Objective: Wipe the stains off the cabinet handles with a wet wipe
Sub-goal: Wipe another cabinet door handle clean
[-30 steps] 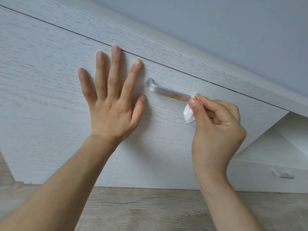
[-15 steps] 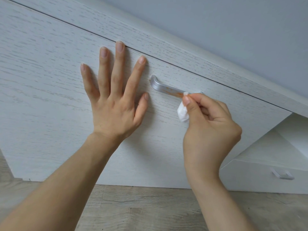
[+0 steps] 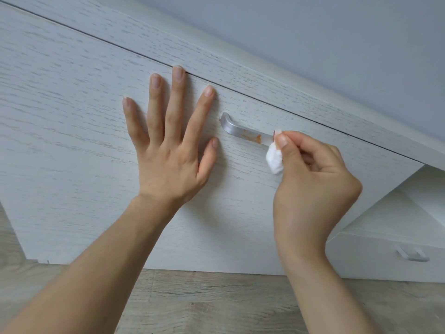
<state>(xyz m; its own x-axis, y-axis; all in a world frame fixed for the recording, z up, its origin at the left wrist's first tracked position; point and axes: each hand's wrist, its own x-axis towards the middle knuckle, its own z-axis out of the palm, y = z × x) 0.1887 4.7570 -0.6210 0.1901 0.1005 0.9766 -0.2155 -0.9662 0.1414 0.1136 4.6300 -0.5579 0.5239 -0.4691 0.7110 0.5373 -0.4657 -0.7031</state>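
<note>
Across the white wood-grain cabinet front (image 3: 72, 131), the left hand (image 3: 168, 150) lies flat with fingers spread, gripping nothing. Beside it, the right hand (image 3: 313, 184) pinches a balled white wet wipe (image 3: 274, 160) against the silver handle (image 3: 243, 132), whose middle carries an orange-brown stain (image 3: 255, 138).

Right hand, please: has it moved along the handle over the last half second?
Yes: the right hand and wet wipe slid rightward along the handle, away from its curved left end, exposing more orange stain.
</note>
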